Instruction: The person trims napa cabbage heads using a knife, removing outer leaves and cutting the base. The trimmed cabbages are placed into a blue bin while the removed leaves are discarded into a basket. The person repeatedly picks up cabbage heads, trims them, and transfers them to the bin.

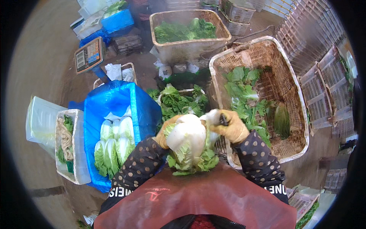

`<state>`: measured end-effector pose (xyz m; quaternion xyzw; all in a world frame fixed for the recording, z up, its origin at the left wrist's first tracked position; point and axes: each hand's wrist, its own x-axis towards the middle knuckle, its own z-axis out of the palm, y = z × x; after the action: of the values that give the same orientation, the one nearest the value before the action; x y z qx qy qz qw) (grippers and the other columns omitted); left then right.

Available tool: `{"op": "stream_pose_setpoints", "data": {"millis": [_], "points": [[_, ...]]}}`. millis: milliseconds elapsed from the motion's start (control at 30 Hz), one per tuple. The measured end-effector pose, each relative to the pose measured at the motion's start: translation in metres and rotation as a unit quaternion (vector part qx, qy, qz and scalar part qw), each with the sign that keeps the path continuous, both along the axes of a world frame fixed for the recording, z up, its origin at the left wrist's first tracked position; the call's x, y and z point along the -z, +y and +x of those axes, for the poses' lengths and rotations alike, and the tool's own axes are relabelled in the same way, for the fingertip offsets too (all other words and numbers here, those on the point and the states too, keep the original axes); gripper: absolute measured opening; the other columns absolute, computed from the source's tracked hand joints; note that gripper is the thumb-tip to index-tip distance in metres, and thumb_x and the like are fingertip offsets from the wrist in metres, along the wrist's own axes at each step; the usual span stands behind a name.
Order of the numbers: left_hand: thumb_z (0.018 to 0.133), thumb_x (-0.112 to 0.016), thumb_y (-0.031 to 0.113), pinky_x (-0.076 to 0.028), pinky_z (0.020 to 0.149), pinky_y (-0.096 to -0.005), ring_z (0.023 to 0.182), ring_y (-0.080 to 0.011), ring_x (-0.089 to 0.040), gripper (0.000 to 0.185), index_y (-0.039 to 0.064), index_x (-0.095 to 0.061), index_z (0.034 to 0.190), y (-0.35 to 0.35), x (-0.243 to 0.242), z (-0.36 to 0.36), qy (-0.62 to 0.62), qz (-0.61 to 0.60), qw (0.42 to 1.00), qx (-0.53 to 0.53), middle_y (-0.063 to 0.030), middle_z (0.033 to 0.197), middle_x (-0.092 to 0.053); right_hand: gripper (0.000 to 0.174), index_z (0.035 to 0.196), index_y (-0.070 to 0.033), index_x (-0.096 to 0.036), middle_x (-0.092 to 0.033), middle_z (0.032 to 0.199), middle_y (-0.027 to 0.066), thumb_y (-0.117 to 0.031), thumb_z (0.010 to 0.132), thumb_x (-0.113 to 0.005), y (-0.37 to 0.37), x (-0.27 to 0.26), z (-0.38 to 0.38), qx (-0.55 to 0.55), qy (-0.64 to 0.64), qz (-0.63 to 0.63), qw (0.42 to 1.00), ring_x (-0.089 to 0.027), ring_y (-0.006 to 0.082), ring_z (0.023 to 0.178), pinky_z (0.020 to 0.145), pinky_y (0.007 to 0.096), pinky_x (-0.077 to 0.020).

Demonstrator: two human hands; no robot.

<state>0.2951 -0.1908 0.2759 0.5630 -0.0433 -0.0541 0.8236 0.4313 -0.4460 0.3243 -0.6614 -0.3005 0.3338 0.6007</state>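
Both my hands wear tan gloves. A napa cabbage (pixel 187 141) with a broad white base stands in front of my red apron, its leafy end towards me. My left hand (pixel 167 131) holds it on its left side. On the right, my right hand (pixel 230 126) is closed on a small dark tool (pixel 223 119), perhaps a knife handle, and a pale outer leaf (pixel 212 118) is at its fingers beside the cabbage. The tool's blade is not visible. To the left, trimmed cabbages (pixel 115 143) lie in rows inside a blue-lined box (pixel 134 111).
A stained plastic crate (pixel 296 86) with loose leaves stands at the right. Ahead are a leaf-filled basket (pixel 183 104) and a crate (pixel 190 43) of greens. A digital scale (pixel 89 55) stands at upper left, a white foam box (pixel 78 143) at far left.
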Motion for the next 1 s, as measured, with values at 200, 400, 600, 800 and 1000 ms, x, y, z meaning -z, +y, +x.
{"op": "stream_pose_setpoints", "data": {"millis": [200,400,600,800,1000], "points": [[0.08,-0.089,0.023,-0.052,0.103,-0.0369,0.115,-0.0186,-0.066,0.059,0.001,-0.062,0.128,0.012,-0.025,-0.037,0.066,0.186,0.98,0.028,-0.0105,0.123,-0.07,0.051,0.131,-0.011,-0.061,-0.067,0.122,0.0197,-0.034,0.088,-0.078,0.0,-0.039,0.028,0.126,-0.44,-0.328,0.826,-0.071,0.0347,0.094,0.082,0.0425,-0.0585],[0.091,-0.076,0.01,-0.051,0.106,-0.0383,0.12,-0.0195,-0.064,0.051,0.0,-0.057,0.137,-0.016,0.024,-0.075,0.173,-0.011,0.985,-0.013,-0.0125,0.131,-0.066,0.043,0.123,-0.007,-0.06,-0.068,0.116,0.0211,-0.036,0.093,-0.068,-0.018,-0.01,-0.047,-0.101,-0.511,-0.246,0.817,-0.072,0.0342,0.088,0.077,0.0447,-0.06],[0.098,-0.06,0.006,-0.054,0.103,-0.0425,0.117,-0.0292,-0.066,0.034,-0.002,-0.059,0.131,-0.024,0.028,-0.077,0.165,-0.103,0.981,0.013,-0.0162,0.126,-0.067,0.03,0.109,-0.007,-0.058,-0.063,0.096,0.0131,-0.011,0.082,-0.07,-0.014,-0.009,-0.08,-0.194,-0.423,-0.218,0.858,-0.067,0.0343,0.091,0.08,0.0438,-0.0539],[0.104,-0.051,0.015,-0.045,0.113,-0.0449,0.128,-0.0282,-0.058,0.044,-0.003,-0.048,0.144,-0.025,0.063,-0.072,0.257,-0.39,0.883,0.037,-0.0164,0.136,-0.06,0.014,0.082,-0.002,-0.068,-0.07,0.079,0.02,-0.014,0.09,-0.068,-0.001,0.017,-0.045,0.023,-0.363,-0.373,0.853,-0.068,0.0365,0.072,0.067,0.0455,-0.0563],[0.105,-0.057,0.031,-0.046,0.111,-0.0389,0.129,-0.021,-0.056,0.052,0.005,-0.046,0.149,-0.012,0.058,-0.024,0.024,-0.206,0.966,-0.154,-0.0108,0.144,-0.056,0.078,0.146,-0.002,-0.048,-0.061,0.134,0.0132,-0.026,0.083,-0.086,0.019,0.019,-0.048,0.054,0.0,0.014,0.998,-0.055,0.0203,0.125,0.111,0.035,-0.0418]]}}
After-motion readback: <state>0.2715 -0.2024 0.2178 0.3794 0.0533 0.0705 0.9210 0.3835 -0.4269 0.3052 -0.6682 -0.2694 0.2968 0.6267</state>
